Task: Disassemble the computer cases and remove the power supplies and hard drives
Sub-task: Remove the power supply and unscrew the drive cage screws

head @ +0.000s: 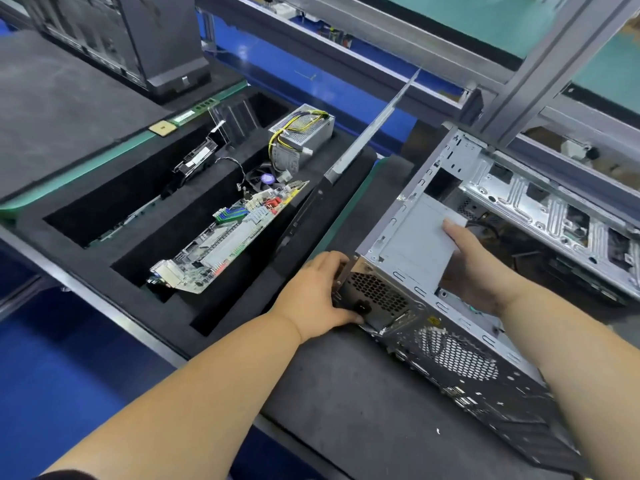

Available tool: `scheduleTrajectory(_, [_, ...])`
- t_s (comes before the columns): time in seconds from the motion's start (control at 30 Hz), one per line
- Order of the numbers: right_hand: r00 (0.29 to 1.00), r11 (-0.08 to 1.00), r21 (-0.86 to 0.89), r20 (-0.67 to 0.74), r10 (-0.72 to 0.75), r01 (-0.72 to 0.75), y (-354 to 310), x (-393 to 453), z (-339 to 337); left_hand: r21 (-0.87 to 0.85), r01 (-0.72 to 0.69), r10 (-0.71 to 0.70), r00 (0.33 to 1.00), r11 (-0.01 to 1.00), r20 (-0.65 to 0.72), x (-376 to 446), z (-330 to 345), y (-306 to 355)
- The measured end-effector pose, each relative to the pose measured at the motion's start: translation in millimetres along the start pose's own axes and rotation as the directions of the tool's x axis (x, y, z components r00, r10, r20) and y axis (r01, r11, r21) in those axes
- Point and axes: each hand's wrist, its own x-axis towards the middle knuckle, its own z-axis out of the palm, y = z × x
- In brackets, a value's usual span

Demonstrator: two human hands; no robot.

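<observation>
Here, an opened computer case [446, 306] lying on its side on the dark desk [346, 393], rear panel turned toward the camera, side open upward. Inside, at the near-left corner, a grey power supply [412, 244], its perforated back and mains socket showing through the rear panel.

Left hand [318, 292] against the outer corner of the case by the socket, fingers [341, 261] curled round the edge, thumb low on the rear grille. Right hand [474, 268] reaching into the case from above, thumb lying on top of the power supply, the other fingers tucked under its inner side and out of sight; gripping the unit, as far as can be told.

Left of the case, a black foam tray [221, 327] with long slots. In the middle slot, a motherboard [228, 233] tilted on edge, with a black fan [263, 178] just beyond it. At the far end of the tray, a second power supply [301, 136] with yellow and black wires coiled on top. In the far-left slot, a small black part [194, 157] with a cable. Leaning at the tray's right side, a thin grey side panel [374, 129]. Beyond the tray, on the desk edge, a memory stick [194, 110] and a square processor [161, 128]. Far right, another bare metal chassis [540, 209]. Far left, a black upright tower [138, 39].
</observation>
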Motion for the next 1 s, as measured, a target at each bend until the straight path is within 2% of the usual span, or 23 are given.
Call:
scheduleTrajectory(0.2, [0.999, 1.000, 0.011, -0.047, -0.018, 0.018, -1, 0, 3, 0.017, -0.033, 0.033, 0.998, 0.999, 0.044, 1, 0, -4])
scheduleTrajectory(0.33, [0.994, 0.999, 0.035, -0.109, -0.008, 0.012, -3, 0, 6, 0.020, -0.044, 0.043, 0.999, 0.999, 0.028, 0, 0, -1])
scheduleTrajectory(0.5, [0.993, 1.000, 0.011, -0.117, -0.003, 0.005, -4, 2, 4, 0.022, -0.035, 0.035, 0.999, 0.999, -0.011, -1, 2, 1])
scheduleTrajectory(0.63, [0.978, 0.978, 0.206, -0.195, 0.072, -0.031, -14, 4, 9, 0.040, -0.017, 0.019, 0.999, 0.999, -0.037, -3, 3, 3])
scheduleTrajectory(0.7, [0.941, 0.951, 0.308, -0.308, 0.138, -0.039, -16, 1, 9, 0.037, 0.006, -0.005, 1.000, 0.999, -0.025, -3, 3, 4])
scheduleTrajectory(0.77, [0.905, 0.942, 0.321, -0.367, 0.216, -0.095, -13, -4, 3, 0.011, 0.047, -0.047, 0.999, 0.999, 0.011, -5, -1, 9])
scheduleTrajectory(0.83, [0.902, 0.949, 0.166, -0.303, 0.308, -0.268, -8, -11, -1, -0.030, 0.093, -0.090, 0.992, 0.995, 0.083, -7, -10, 13])
scheduleTrajectory(0.9, [0.915, 0.915, -0.075, -0.108, 0.389, -0.397, -4, -20, -1, -0.034, 0.130, -0.121, 0.972, 0.991, 0.203, -7, -26, 20])
scheduleTrajectory(0.97, [0.895, 0.878, -0.268, 0.102, 0.435, -0.396, -4, -27, 5, -0.064, 0.149, -0.126, 0.955, 0.987, 0.270, -5, -46, 31])
scheduleTrajectory(1.0, [0.887, 0.867, -0.337, 0.155, 0.435, -0.366, -5, -30, 8, -0.130, 0.168, -0.130, 0.957, 0.977, 0.259, -3, -57, 40])
